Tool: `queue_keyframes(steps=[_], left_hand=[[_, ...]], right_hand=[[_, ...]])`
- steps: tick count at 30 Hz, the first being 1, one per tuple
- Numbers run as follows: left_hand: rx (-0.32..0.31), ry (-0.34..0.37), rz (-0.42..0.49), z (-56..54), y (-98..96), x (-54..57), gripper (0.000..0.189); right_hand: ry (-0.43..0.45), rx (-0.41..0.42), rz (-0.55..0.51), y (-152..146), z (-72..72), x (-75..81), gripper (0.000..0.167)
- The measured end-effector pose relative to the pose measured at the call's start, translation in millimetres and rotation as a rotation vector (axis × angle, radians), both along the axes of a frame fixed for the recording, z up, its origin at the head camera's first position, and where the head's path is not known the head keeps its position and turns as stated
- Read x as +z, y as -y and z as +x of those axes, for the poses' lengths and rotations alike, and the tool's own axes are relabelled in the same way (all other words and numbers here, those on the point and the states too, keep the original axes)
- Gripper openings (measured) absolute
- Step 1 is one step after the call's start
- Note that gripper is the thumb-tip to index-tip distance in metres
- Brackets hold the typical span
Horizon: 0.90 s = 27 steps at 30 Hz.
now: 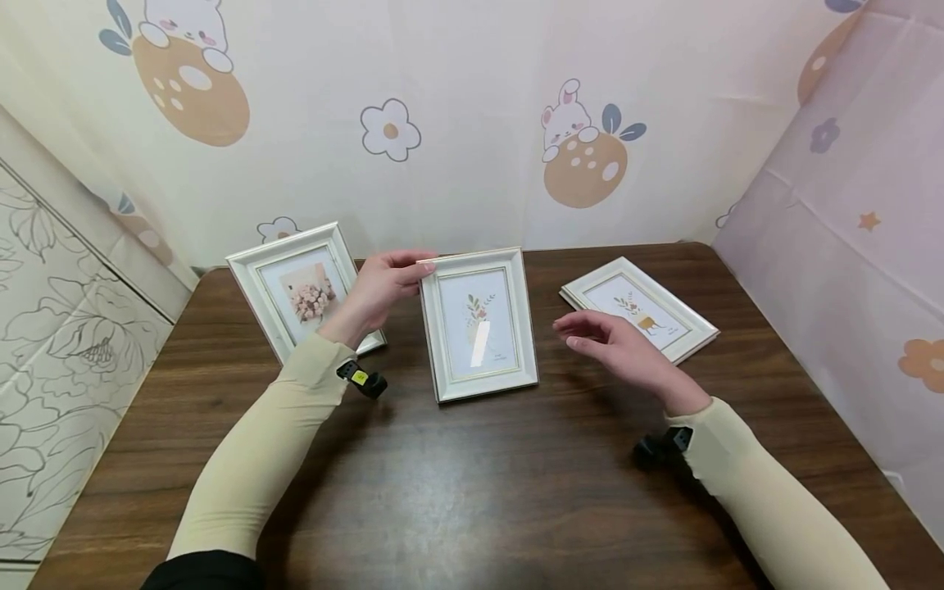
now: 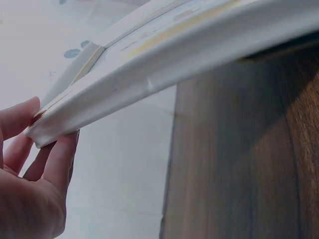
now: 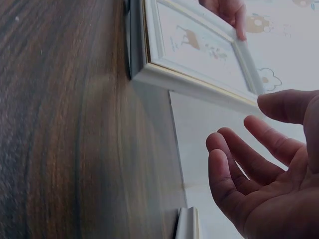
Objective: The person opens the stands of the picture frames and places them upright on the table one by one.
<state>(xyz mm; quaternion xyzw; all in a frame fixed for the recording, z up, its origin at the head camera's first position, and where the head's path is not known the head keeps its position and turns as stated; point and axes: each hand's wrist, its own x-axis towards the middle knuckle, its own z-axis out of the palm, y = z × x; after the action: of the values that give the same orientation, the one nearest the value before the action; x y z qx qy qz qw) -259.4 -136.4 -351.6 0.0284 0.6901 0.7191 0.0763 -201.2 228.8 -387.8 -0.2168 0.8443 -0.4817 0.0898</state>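
At the middle of the table, a white picture frame (image 1: 480, 319) with a floral print stands leaning back. My left hand (image 1: 379, 288) pinches its upper left corner; in the left wrist view the thumb is on the front and fingers (image 2: 61, 159) are behind the corner. My right hand (image 1: 618, 348) is off the frame's right side, fingers loosely bent, holding nothing. In the right wrist view the thumb (image 3: 284, 105) appears close to the frame's edge (image 3: 199, 85); contact is unclear there, but the head view shows a gap.
A second white frame (image 1: 306, 287) with a pink bouquet print stands tilted at the left, partly hidden by my left hand. On the right, another white frame (image 1: 627, 299) lies flat on the brown wooden table (image 1: 442, 492). A printed curtain (image 1: 472, 98) hangs behind the table.
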Motion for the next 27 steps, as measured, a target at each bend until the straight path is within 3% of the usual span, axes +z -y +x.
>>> queue_keyframes(steps=[7,17,27], left_hand=[[-0.031,-0.065,-0.021,11.6,3.3,12.3,0.031],[-0.051,-0.161,0.026,24.4,12.2,23.9,0.023],[-0.083,-0.294,0.062,27.5,26.3,31.4,0.027]], right_hand=[[0.005,-0.028,-0.009,-2.5,-5.4,-0.8,0.029],[0.003,-0.046,-0.006,-6.8,-7.0,-0.7,0.029],[0.012,-0.018,-0.006,-0.4,-2.0,-6.1,0.029]])
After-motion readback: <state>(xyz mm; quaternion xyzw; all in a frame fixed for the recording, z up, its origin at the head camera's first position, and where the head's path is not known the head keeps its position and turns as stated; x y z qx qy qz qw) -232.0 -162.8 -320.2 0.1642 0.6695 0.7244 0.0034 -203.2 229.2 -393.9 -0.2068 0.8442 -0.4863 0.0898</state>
